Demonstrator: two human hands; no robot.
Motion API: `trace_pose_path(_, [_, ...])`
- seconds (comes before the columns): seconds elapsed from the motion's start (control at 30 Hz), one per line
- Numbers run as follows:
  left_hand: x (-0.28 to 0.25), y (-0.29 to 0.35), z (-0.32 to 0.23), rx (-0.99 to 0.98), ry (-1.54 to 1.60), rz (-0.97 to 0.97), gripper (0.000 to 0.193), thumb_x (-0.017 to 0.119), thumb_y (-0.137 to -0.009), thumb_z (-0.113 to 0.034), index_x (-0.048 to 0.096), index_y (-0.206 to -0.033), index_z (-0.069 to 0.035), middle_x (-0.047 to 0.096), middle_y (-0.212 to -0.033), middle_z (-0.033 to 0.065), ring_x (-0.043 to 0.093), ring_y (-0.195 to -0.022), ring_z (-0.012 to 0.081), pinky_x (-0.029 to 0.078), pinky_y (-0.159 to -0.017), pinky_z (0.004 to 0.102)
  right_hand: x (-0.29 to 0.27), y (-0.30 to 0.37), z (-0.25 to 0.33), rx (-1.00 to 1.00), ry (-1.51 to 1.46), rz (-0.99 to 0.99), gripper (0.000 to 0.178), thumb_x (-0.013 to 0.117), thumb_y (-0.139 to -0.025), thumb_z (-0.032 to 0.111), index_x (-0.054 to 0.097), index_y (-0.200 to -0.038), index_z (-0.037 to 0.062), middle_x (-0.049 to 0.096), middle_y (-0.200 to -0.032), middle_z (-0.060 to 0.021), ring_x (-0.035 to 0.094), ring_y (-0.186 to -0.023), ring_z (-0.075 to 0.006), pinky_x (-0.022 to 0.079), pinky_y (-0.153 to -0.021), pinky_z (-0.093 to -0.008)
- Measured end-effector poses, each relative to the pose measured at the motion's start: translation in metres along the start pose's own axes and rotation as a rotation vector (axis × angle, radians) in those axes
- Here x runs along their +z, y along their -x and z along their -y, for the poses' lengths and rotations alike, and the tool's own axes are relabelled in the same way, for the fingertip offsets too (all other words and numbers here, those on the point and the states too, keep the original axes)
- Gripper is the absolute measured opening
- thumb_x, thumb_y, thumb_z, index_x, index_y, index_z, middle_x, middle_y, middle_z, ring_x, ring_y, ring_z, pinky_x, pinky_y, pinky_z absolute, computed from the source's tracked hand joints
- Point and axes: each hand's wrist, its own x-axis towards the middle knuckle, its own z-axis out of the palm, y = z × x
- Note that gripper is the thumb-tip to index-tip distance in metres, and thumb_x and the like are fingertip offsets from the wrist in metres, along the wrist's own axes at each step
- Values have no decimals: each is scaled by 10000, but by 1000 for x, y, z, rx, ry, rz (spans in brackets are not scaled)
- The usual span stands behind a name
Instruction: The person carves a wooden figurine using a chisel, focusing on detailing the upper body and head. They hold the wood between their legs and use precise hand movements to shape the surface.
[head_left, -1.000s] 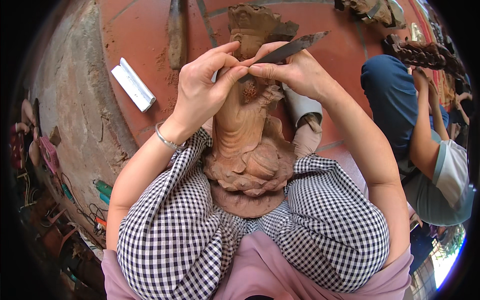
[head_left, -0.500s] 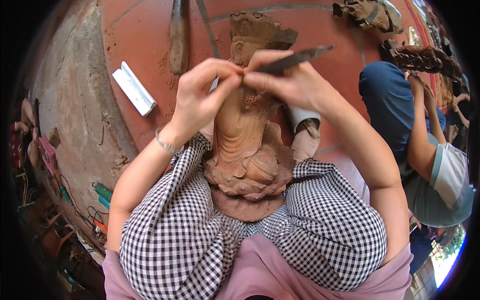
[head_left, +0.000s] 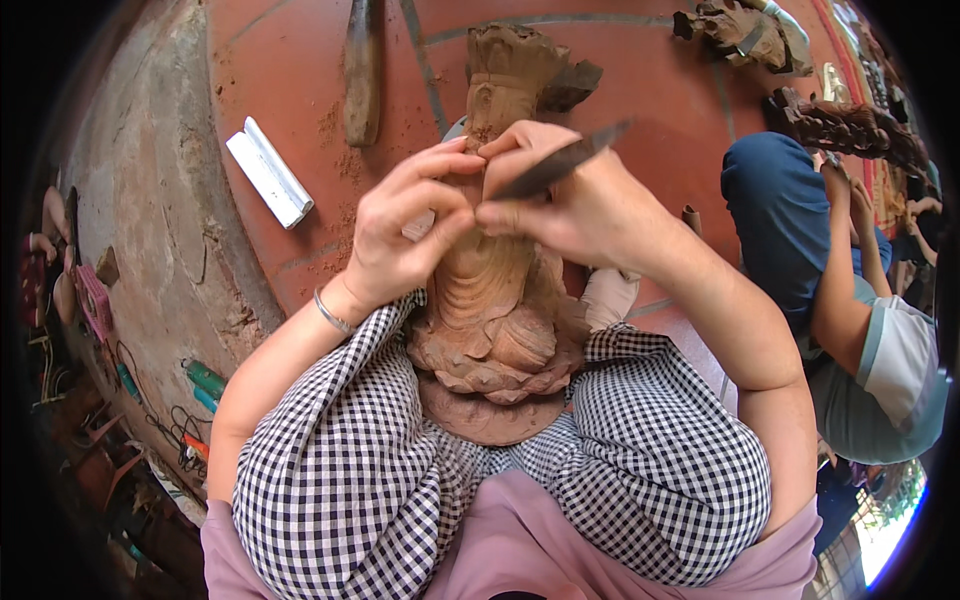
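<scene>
A pink shirt (head_left: 500,540) fills the bottom edge, and beyond it the black-and-white checked trousers (head_left: 340,480) cover two bent, spread knees. Between the thighs is the round foot of a wooden statue (head_left: 490,285); layered petals ring its lower part, curved folds run up the body, and its crowned top points away from the person, over the floor. The hands hide part of its upper half.

The left hand (head_left: 405,220), with a silver bracelet (head_left: 332,312) on its wrist, is over the left side of the statue. Its grip is curled, thumb and fingers bent toward each other; I cannot tell whether anything is pinched there. The right hand (head_left: 595,210) is just beside it, over the statue too. Its grip is pinching a dark blade (head_left: 565,165) between thumb and forefinger, the pointed end sticking out to the upper right.

On the red tile floor (head_left: 270,60) to the left lies a long white block (head_left: 270,175), slanted. Farther up lies a tool with a worn wooden handle (head_left: 362,90), with brown crumbs (head_left: 345,160) scattered near it. At the left is a rough grey slab (head_left: 170,150), with a green tool (head_left: 207,378) and a pink basket (head_left: 96,300) along its outer side.

To the right sits another person in blue trousers (head_left: 770,210). Farther off are a dark carved piece (head_left: 850,130) and, near the top edge, a paler brown carving (head_left: 745,40).
</scene>
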Motion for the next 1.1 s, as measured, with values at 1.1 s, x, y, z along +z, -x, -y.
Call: trace_pose_path(1.1, [2,11,10,-83,140,-33,77,700,-862,-23,632,-888,2,669,-1181,178,616,-1184,328,480,-1023,425,-6,-15,24,117,111,58,209,701,-817,273,726,-983,148,714,-891,-129,695,-833,-337,560,-736,-459])
